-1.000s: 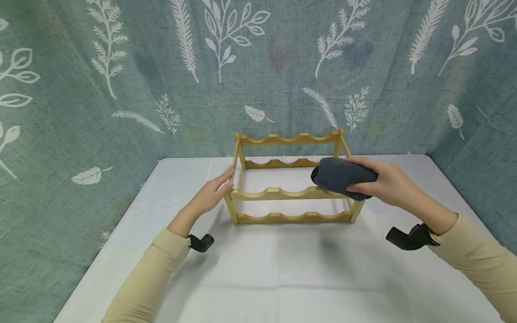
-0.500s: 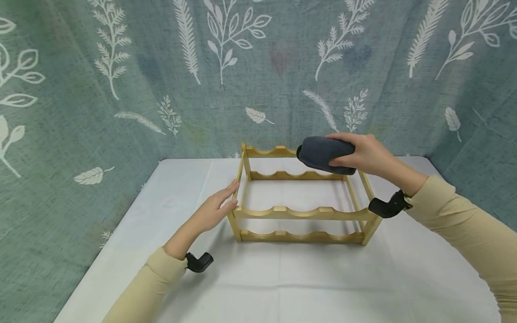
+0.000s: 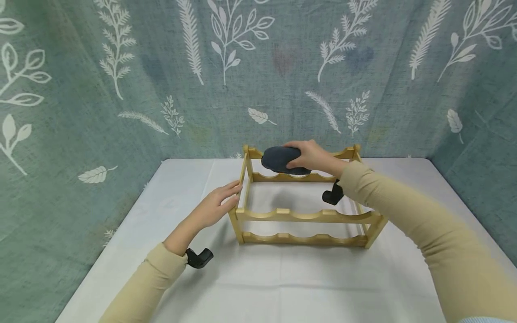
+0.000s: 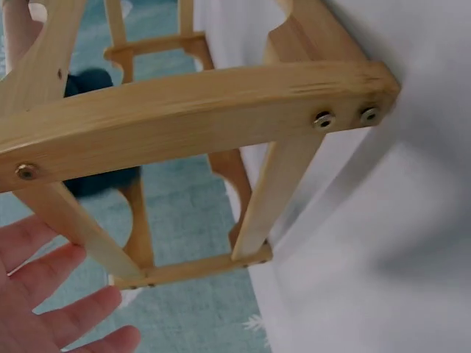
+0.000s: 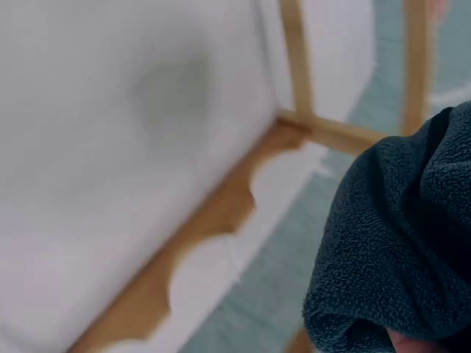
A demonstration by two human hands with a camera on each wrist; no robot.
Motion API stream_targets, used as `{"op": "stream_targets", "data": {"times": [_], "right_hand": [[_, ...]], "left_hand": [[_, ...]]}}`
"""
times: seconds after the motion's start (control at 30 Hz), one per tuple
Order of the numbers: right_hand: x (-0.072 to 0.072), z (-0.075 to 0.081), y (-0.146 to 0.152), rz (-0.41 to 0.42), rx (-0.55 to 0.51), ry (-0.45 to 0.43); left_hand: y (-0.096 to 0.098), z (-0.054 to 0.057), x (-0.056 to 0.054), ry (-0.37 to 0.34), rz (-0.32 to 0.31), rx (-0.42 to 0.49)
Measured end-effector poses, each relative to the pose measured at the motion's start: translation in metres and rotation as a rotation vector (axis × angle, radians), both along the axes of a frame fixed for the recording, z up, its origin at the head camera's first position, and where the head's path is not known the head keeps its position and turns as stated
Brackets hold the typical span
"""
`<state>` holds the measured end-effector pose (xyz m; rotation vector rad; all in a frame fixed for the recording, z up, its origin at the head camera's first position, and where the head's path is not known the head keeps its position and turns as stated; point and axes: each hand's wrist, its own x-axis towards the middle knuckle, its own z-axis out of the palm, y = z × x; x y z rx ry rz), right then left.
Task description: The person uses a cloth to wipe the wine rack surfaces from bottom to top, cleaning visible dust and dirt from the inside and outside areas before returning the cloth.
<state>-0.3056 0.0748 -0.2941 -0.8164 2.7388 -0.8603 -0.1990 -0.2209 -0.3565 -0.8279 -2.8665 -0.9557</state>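
Note:
A wooden wine rack (image 3: 282,216) with scalloped rails stands on the white-covered table. My right hand (image 3: 314,158) grips a rolled dark blue towel (image 3: 280,158), thumb on the near side, above the rack toward its back left. Close up in the right wrist view, the terry cloth of the towel (image 5: 390,235) fills the right side and mostly hides the fingers. My left hand (image 3: 214,207) rests with extended fingers against the rack's left side. In the left wrist view those spread fingers (image 4: 81,312) lie beside the end frame, and part of the towel (image 4: 107,182) shows between the bars.
The white tablecloth (image 3: 258,273) spreads in front of the rack and to both sides. Behind it hangs a green-blue curtain (image 3: 291,89) with white leaf prints, which also closes in the left and right. A black camera mount (image 3: 333,195) sits at my right wrist.
My right hand has carried the towel left, from the rack's right end to over its back left. The rack has shifted toward me, and my left hand has moved slightly with it.

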Motion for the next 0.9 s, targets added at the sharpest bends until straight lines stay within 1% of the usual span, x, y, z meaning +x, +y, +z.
{"op": "stream_targets", "data": {"times": [0.07, 0.13, 0.27, 0.33, 0.4, 0.5, 0.6, 0.67, 0.73, 0.9], "right_hand": [[-0.007, -0.010, -0.016, 0.038, 0.016, -0.005], [-0.013, -0.020, -0.033, 0.077, 0.055, -0.009], [-0.027, -0.043, -0.063, 0.150, 0.150, -0.006], [-0.034, -0.055, -0.072, 0.173, 0.205, -0.003], [-0.040, -0.068, -0.077, 0.176, 0.250, -0.004], [-0.044, -0.080, -0.079, 0.153, 0.281, -0.003], [-0.045, -0.087, -0.074, 0.128, 0.272, -0.001], [-0.044, -0.090, -0.068, 0.135, 0.269, 0.000], [-0.043, -0.091, -0.061, 0.152, 0.293, 0.008], [-0.043, -0.088, -0.039, 0.181, 0.352, 0.019]], "left_hand": [[0.000, -0.001, -0.001, 0.006, -0.011, -0.003], [0.000, -0.002, -0.001, 0.007, -0.013, 0.000], [0.000, 0.000, 0.000, 0.007, 0.007, -0.002], [0.000, 0.000, 0.000, 0.004, 0.013, -0.009], [0.000, -0.001, 0.000, 0.013, 0.010, -0.017], [0.002, -0.003, 0.000, 0.034, 0.003, -0.025], [0.003, -0.004, 0.001, 0.057, 0.007, -0.033], [0.003, -0.004, 0.001, 0.063, 0.020, -0.038], [0.002, -0.004, 0.002, 0.062, 0.029, -0.043], [-0.001, -0.003, 0.002, 0.054, 0.033, -0.027]]}}
